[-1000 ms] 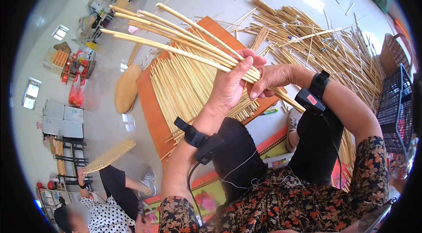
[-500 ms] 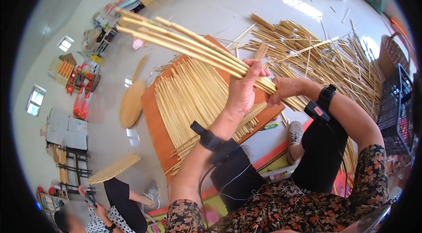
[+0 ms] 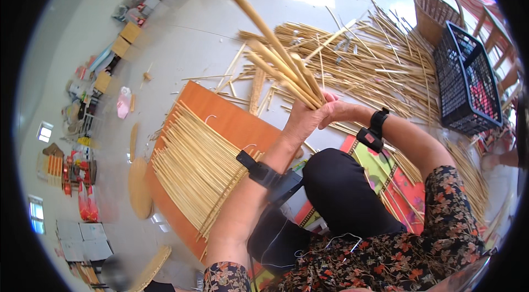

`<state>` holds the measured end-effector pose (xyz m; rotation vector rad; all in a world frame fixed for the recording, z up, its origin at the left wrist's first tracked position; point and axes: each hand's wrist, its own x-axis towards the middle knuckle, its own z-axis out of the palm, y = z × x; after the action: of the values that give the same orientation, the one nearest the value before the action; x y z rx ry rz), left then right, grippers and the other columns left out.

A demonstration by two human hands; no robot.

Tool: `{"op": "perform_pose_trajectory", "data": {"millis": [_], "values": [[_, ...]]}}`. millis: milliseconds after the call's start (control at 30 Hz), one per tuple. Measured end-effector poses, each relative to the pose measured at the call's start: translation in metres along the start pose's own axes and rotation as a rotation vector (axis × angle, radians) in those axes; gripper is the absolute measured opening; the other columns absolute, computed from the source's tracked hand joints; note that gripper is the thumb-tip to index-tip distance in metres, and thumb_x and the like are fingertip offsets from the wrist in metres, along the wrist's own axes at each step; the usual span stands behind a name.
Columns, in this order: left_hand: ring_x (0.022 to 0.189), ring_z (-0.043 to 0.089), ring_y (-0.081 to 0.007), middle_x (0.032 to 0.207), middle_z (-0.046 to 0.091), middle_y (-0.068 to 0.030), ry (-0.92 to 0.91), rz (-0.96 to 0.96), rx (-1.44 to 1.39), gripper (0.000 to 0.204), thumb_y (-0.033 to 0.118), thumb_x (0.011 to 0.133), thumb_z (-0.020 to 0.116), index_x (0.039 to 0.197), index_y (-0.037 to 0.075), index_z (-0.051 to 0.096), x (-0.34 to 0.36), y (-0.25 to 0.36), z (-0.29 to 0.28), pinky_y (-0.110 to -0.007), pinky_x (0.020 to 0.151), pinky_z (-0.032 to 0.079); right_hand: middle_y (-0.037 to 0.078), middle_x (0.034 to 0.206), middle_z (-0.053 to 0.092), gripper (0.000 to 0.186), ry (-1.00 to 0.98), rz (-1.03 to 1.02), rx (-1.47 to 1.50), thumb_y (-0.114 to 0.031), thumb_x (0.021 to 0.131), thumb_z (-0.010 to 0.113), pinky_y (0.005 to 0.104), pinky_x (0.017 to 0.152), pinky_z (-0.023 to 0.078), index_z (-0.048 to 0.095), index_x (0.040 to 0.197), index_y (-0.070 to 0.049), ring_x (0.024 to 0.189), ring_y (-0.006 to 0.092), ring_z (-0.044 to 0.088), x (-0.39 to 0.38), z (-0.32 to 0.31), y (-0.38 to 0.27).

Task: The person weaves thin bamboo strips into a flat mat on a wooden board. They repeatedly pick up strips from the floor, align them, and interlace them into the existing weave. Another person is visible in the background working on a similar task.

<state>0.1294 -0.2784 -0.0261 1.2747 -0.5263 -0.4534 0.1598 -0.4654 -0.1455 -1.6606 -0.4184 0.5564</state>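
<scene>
A bundle of straw-coloured stalks (image 3: 305, 89) slants up and away from my two hands, its far ends fanned apart. My left hand (image 3: 301, 120) is closed around the bundle's lower part. My right hand (image 3: 337, 113) is closed on it too, pressed against the left; its fingertips are partly hidden. To the left, below the bundle, many similar stalks (image 3: 193, 162) lie side by side in a row on an orange-brown board (image 3: 237, 125).
A heap of loose stalks (image 3: 358, 55) spreads over the floor beyond my hands. At the right stand a dark plastic crate (image 3: 445, 91) and a wicker basket (image 3: 438, 16). A round woven fan (image 3: 140, 190) lies left of the board. Another fan (image 3: 151, 270) shows at the lower left.
My view has turned to the right. The bundle has swung from pointing far left to a steeper slant, and my right hand has come up against my left.
</scene>
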Motion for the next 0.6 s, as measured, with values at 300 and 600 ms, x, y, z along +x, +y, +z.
{"op": "perform_pose_trajectory", "data": {"millis": [300, 600], "values": [[0.091, 0.061, -0.0108, 0.100, 0.065, -0.0004, -0.102, -0.207, 0.045, 0.013, 0.008, 0.088, 0.075, 0.097, 0.006, 0.066, -0.009, -0.054, -0.024, -0.027, 0.080, 0.052, 0.009, 0.094, 0.072, 0.041, 0.109, 0.167, -0.233, -0.024, 0.074, 0.084, 0.0369, 0.083, 0.051, 0.072, 0.111, -0.010, 0.090, 0.0219, 0.066, -0.024, 0.027, 0.097], [0.085, 0.062, -0.0093, 0.088, 0.068, -0.0004, 0.020, -0.225, 0.048, 0.014, 0.021, 0.096, 0.071, 0.095, 0.007, 0.068, -0.004, -0.056, -0.015, -0.027, 0.076, 0.051, 0.008, 0.091, 0.068, 0.021, 0.082, 0.087, -0.157, -0.019, 0.083, 0.075, 0.0365, 0.084, 0.050, 0.071, 0.101, -0.009, 0.090, 0.0200, 0.064, -0.015, 0.030, 0.103]]}}
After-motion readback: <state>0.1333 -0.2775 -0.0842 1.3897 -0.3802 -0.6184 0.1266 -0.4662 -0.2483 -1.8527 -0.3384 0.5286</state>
